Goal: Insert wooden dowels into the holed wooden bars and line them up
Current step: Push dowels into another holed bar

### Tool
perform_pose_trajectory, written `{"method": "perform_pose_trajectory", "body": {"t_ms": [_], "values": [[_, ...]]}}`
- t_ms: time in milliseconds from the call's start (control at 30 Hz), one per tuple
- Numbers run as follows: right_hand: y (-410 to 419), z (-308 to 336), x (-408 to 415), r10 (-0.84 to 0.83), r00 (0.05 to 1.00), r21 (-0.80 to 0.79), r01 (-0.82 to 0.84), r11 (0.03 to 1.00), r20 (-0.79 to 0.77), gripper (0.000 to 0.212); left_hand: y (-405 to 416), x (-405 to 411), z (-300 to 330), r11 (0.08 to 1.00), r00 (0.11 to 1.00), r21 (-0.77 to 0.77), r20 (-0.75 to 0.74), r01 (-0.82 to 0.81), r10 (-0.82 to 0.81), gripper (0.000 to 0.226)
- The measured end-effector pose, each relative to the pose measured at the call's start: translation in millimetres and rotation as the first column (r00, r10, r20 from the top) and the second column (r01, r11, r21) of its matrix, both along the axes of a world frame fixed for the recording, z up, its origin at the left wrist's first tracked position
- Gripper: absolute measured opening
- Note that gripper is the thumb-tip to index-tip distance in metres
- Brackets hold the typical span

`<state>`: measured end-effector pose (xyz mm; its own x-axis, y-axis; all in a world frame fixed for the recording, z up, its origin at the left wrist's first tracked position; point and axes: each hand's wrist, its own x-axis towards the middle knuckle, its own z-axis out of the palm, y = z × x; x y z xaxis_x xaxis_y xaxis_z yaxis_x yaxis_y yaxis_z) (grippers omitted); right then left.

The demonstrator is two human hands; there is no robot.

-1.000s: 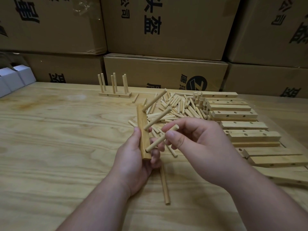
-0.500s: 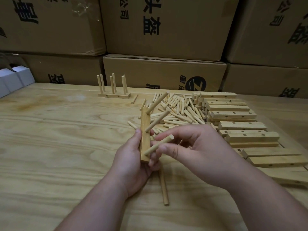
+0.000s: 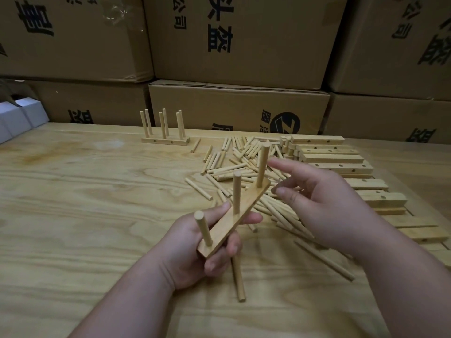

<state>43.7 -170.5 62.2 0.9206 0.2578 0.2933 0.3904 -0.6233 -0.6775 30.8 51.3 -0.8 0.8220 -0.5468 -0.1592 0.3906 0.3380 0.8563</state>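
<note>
Bar, flat pale wood, three round dowels | left hand fingers gripping | right hand fingers spread

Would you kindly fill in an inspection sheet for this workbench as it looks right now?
Surface: pale wooden table.
Job's things: held bar carries three upright dowels; finished bars with dowels stand at the back; loose dowel pile; holed bars stacked on the right.
Clutter: one long dowel lies under the left hand.
Hands: left hand grips the held bar; right hand hovers beside it, fingers relaxed, holding nothing.
Cables: nothing seen.
Surroundings: cardboard boxes behind; white boxes at far left.
</note>
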Motion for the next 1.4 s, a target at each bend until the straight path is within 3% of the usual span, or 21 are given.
{"method": "perform_pose_trajectory", "body": {"t_ms": [133,333,500,567,633,767,833,933,1067,1233,1400], "values": [[-2.6,4.3,0.0,0.053,0.998,-0.123,-0.048,0.991,0.037,0.036,2.7,1.4,0.1,0.997,0.997,0.01,-0.016,0.076,-0.076,0.059],[-6.9,7.7,0.4,0.075,0.996,-0.2,-0.064,0.978,0.048,0.024,10.1,4.3,0.5,0.968,0.979,-0.147,-0.009,0.202,-0.205,0.072],[0.2,2.6,-2.4,0.009,0.987,0.008,-0.01,1.0,0.158,0.03,17.7,5.7,1.9,0.958,0.979,-0.206,-0.003,0.199,-0.204,0.076],[6.4,-1.9,-2.8,-0.042,0.981,0.103,0.022,0.994,0.19,0.036,16.4,5.0,4.0,0.97,0.995,-0.225,-0.026,0.092,-0.1,0.076],[13.0,-5.8,-2.4,-0.103,0.976,0.224,0.059,0.973,0.191,0.042,13.7,5.9,6.7,0.961,0.99,-0.248,-0.097,-0.125,0.104,0.061],[30.5,-7.0,3.9,-0.228,0.959,0.398,0.145,0.906,0.169,0.051,11.8,12.8,10.2,0.812,0.854,-0.288,-0.294,-0.508,0.43,0.022],[43.4,-2.7,17.4,-0.262,0.956,0.408,0.19,0.893,0.128,0.047,11.0,15.8,11.5,0.725,0.779,-0.299,-0.344,-0.62,0.525,0.022],[72.5,5.4,55.6,-0.242,0.969,0.365,0.207,0.908,0.052,0.028,13.4,18.8,12.2,0.587,0.648,-0.279,-0.391,-0.76,0.653,0.011],[119.5,6.6,119.3,-0.203,0.979,0.275,0.192,0.942,0.011,0.014,22.9,23.1,9.0,0.484,0.535,-0.229,-0.396,-0.844,0.746,0.017],[171.0,-11.5,191.2,-0.187,0.982,0.149,0.182,0.972,0.019,0.015,27.1,26.3,7.4,0.433,0.487,-0.222,-0.377,-0.874,0.788,0.025],[206.5,-36.8,239.5,-0.152,0.988,-0.13,0.153,0.98,0.016,0.02,28.0,32.3,4.5,0.428,0.49,-0.248,-0.315,-0.869,0.813,0.032]]}}
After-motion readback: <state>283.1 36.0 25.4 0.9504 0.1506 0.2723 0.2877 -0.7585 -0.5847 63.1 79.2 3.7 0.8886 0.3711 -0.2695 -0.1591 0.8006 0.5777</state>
